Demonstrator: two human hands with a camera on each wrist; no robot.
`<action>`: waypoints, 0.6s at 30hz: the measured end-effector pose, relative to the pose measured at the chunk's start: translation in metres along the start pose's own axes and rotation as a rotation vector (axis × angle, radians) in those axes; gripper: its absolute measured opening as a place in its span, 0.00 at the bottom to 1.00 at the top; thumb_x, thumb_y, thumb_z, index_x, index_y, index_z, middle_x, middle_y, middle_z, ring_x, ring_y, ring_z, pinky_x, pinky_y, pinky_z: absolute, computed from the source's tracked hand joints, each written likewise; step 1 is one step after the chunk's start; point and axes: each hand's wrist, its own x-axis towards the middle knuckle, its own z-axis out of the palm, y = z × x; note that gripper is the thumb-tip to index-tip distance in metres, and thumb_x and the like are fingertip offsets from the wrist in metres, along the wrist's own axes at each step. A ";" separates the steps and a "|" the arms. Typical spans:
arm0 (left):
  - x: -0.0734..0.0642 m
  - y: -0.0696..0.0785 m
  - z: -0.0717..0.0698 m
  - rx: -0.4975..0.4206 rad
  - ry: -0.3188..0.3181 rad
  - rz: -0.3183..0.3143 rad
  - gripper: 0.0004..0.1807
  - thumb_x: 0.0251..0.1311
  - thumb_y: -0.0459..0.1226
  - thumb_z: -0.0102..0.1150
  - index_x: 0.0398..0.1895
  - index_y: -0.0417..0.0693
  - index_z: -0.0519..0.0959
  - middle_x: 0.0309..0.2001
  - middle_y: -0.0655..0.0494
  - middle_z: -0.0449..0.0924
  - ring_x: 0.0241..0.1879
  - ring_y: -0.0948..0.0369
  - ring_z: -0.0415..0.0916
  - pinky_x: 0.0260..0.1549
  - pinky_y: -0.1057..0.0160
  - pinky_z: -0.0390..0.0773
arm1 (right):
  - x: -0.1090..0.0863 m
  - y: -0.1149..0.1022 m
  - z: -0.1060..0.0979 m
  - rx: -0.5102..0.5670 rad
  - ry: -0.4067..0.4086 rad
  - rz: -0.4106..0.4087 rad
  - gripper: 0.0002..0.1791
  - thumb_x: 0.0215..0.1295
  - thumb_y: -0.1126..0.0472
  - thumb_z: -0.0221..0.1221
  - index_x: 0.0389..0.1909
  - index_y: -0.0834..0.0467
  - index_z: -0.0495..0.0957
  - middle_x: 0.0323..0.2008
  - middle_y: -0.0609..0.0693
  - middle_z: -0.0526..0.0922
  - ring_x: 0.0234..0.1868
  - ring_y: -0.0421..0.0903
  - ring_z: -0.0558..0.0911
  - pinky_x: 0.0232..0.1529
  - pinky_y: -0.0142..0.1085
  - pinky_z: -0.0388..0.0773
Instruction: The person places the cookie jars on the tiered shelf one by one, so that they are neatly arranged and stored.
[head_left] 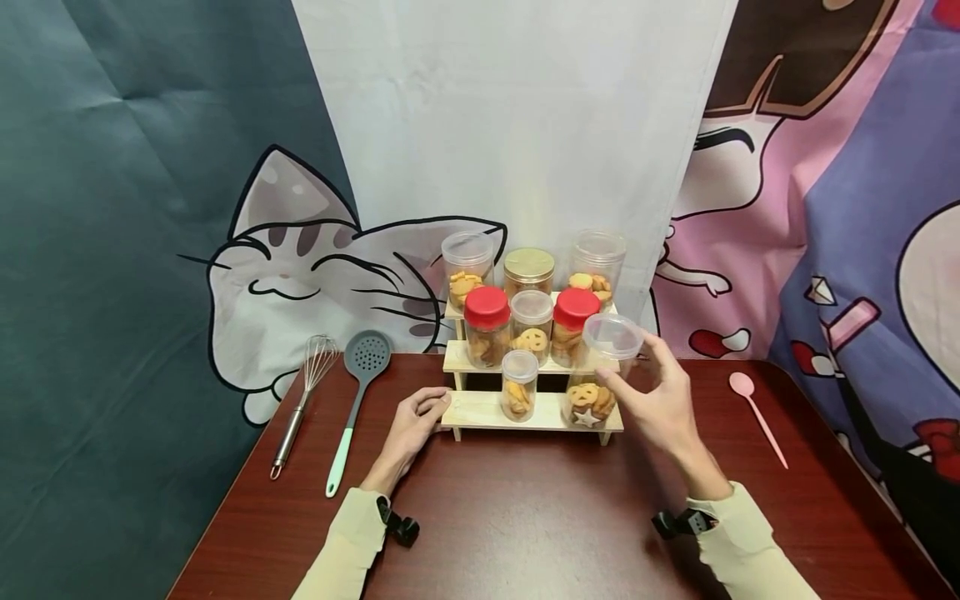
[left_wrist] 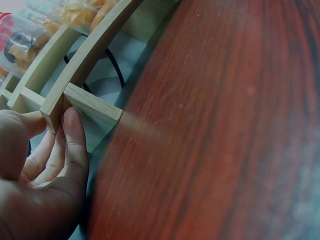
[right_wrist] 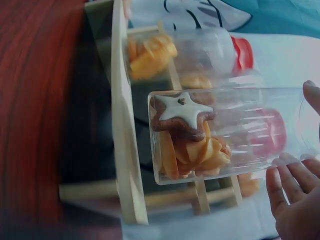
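Note:
A three-tier wooden display rack (head_left: 480, 414) stands at the table's back edge. My left hand (head_left: 411, 425) pinches the left end of its lowest shelf (left_wrist: 82, 67), the thumb on one face and fingers on the other. With thumb and fingertips on either side of its upper part, my right hand (head_left: 663, 404) holds a tall clear cookie jar (head_left: 590, 402) at the right end of the lowest tier. Inside the jar show a white-topped star cookie (right_wrist: 180, 111) and yellow cookies. A smaller clear jar (head_left: 519, 387) sits left of it on that shelf.
Two red-lidded jars (head_left: 487, 312) flank a clear-lidded jar (head_left: 532, 321) on the middle tier. A gold-lidded jar (head_left: 528, 267) is between two clear jars on top. A whisk (head_left: 303, 404) and slotted turner (head_left: 356, 408) lie left, a pink spoon (head_left: 757, 417) right.

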 end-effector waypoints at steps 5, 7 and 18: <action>0.001 0.000 -0.001 -0.010 0.000 0.002 0.22 0.76 0.41 0.67 0.66 0.38 0.82 0.49 0.46 0.90 0.38 0.65 0.85 0.37 0.69 0.86 | -0.003 -0.002 0.022 0.034 -0.037 -0.012 0.43 0.57 0.68 0.81 0.74 0.48 0.76 0.59 0.51 0.87 0.50 0.41 0.88 0.51 0.32 0.88; 0.001 0.001 -0.001 -0.011 0.000 0.004 0.22 0.76 0.41 0.67 0.66 0.38 0.82 0.49 0.46 0.90 0.38 0.65 0.85 0.36 0.69 0.86 | -0.004 -0.001 0.029 0.025 -0.042 -0.015 0.44 0.56 0.68 0.81 0.74 0.48 0.76 0.59 0.53 0.87 0.48 0.42 0.89 0.49 0.32 0.88; -0.001 0.002 -0.001 -0.010 -0.013 -0.001 0.23 0.77 0.41 0.66 0.67 0.36 0.80 0.49 0.46 0.90 0.39 0.64 0.86 0.37 0.68 0.88 | -0.007 -0.029 0.051 -0.069 -0.016 -0.045 0.43 0.54 0.68 0.82 0.73 0.56 0.78 0.60 0.59 0.86 0.46 0.64 0.91 0.46 0.19 0.78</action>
